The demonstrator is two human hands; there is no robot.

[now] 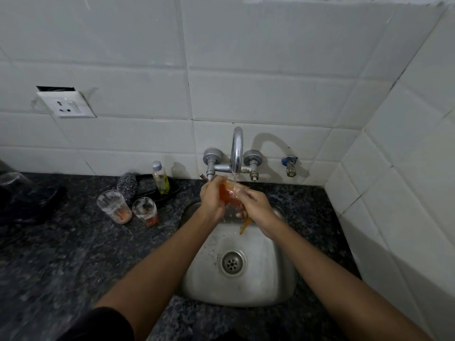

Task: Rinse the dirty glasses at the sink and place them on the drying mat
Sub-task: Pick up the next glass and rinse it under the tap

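Note:
Over the steel sink (pixel 278 286), my left hand (pixel 211 199) and my right hand (pixel 257 205) both grip one clear glass (pixel 230 195) with orange residue, held tilted under the running tap (pixel 236 148). Orange-tinted water streams off the glass into the basin. Two more dirty glasses stand upright on the dark counter left of the sink: a taller one (pixel 113 206) and a shorter one (pixel 145 211), each with orange dregs at the bottom. I see no drying mat.
A small bottle (pixel 160 177) and a steel scrubber (pixel 127 185) sit by the back wall. A dark object (pixel 29 198) lies at the far left of the granite counter (pixel 73 254). A wall socket (pixel 65 104) is above; tiled walls close the right corner.

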